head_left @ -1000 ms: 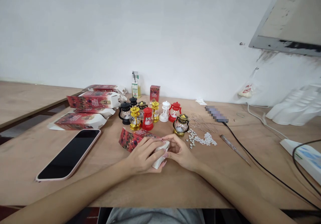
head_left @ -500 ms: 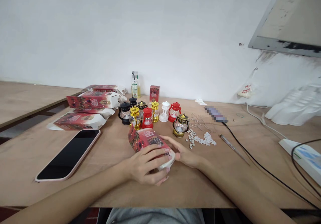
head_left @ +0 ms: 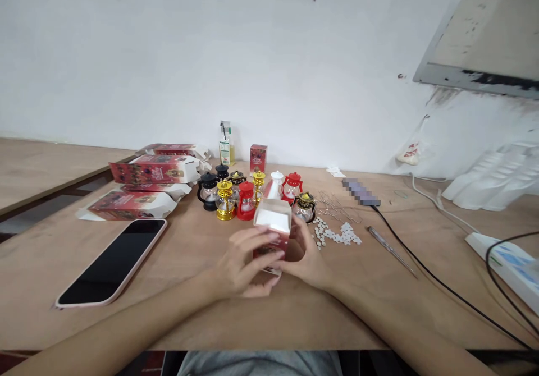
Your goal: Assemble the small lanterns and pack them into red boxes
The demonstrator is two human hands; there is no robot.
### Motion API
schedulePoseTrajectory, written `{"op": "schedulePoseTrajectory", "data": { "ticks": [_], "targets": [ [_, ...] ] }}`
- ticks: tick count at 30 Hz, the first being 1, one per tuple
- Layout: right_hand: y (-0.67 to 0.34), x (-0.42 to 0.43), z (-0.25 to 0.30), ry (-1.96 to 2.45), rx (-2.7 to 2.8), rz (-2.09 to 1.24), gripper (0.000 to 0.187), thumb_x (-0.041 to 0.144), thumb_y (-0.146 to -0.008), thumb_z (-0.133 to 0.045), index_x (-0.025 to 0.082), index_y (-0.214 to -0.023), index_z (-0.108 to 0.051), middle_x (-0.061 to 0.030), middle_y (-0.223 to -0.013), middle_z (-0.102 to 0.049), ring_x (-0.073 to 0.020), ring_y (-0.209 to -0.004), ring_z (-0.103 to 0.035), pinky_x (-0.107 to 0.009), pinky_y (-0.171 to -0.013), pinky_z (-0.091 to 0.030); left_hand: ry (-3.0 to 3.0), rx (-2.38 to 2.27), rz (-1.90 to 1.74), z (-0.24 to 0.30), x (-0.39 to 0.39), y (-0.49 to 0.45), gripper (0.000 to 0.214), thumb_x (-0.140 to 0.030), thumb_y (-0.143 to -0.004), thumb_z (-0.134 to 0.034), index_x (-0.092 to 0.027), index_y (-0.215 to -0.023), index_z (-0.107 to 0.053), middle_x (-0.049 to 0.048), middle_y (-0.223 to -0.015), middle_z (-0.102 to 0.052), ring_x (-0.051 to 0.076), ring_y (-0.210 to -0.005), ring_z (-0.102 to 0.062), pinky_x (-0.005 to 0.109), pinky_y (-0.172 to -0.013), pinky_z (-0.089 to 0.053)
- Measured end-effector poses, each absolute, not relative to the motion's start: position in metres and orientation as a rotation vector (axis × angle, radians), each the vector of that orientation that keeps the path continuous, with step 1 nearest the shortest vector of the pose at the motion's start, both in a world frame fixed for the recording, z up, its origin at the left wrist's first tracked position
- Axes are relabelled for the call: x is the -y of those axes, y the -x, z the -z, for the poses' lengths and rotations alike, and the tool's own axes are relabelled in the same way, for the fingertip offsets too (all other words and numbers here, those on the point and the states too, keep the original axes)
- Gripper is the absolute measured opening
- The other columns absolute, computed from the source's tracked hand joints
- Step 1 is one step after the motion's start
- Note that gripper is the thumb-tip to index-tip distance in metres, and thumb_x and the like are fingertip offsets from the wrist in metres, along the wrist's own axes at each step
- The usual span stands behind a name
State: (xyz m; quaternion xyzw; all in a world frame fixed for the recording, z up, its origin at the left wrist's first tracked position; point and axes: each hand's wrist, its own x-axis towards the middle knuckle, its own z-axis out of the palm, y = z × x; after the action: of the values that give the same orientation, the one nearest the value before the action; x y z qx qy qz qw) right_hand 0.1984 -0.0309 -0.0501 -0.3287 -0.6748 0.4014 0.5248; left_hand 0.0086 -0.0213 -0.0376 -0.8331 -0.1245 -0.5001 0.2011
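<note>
A small red printed carton [head_left: 272,231] stands upright on the wooden table [head_left: 177,286], its top open and white inside. My left hand [head_left: 242,264] grips its left side with fingers curled around it. On the carton's right side rests my right hand [head_left: 305,255], fingers bent around it. Just behind it stands a cluster of several miniature lanterns [head_left: 236,196] in black, gold, red and white, with a dark bronze lantern [head_left: 304,206] partly hidden behind the carton.
A phone [head_left: 112,261] lies screen-up at the left. Flat red cartons [head_left: 154,168] are stacked at the back left. Small white bits [head_left: 337,233], wire hooks, a screwdriver [head_left: 391,244], a black cable [head_left: 442,286] and a power strip [head_left: 505,269] lie to the right.
The carton was lying flat under both hands; it has been turned and stood upright with its open end up. Both hands stayed on it.
</note>
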Motion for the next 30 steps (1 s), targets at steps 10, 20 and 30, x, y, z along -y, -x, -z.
{"op": "schedulePoseTrajectory", "data": {
  "ticks": [10, 20, 30],
  "targets": [
    [-0.195, 0.034, 0.05, 1.122, 1.827, -0.363, 0.067, 0.033, -0.062, -0.078, 0.021, -0.118, -0.043, -0.0102, -0.112, -0.043, -0.0287, -0.106, -0.048, -0.043, -0.089, -0.046, 2.278, 0.762, 1.627, 0.035, 0.023, -0.015, 0.075, -0.036, -0.071, -0.071, -0.018, -0.134, -0.035, 0.0161, -0.123, -0.037, 0.031, -0.115, -0.044, 0.048, -0.09, -0.049],
    [-0.213, 0.026, 0.045, 0.984, 1.772, 0.097, 0.039, 0.025, -0.087, -0.05, 0.025, -0.126, -0.042, -0.0116, -0.116, -0.043, -0.0272, -0.113, -0.046, -0.049, -0.098, -0.038, 2.353, 0.682, 1.674, 0.028, 0.018, -0.012, 0.083, -0.022, -0.069, -0.073, -0.03, -0.138, -0.027, 0.0138, -0.132, -0.032, 0.03, -0.113, -0.048, 0.044, -0.083, -0.052],
    [-0.233, -0.006, 0.049, 1.201, 1.568, -0.206, 0.077, 0.042, -0.079, -0.064, 0.019, -0.139, -0.022, -0.0169, -0.14, -0.033, -0.0282, -0.129, -0.037, -0.049, -0.105, -0.033, 2.403, 0.606, 1.769, 0.037, 0.016, -0.012, 0.074, -0.028, -0.067, -0.074, -0.03, -0.128, -0.033, 0.0117, -0.134, -0.027, 0.031, -0.118, -0.046, 0.044, -0.081, -0.054]
  ]
}}
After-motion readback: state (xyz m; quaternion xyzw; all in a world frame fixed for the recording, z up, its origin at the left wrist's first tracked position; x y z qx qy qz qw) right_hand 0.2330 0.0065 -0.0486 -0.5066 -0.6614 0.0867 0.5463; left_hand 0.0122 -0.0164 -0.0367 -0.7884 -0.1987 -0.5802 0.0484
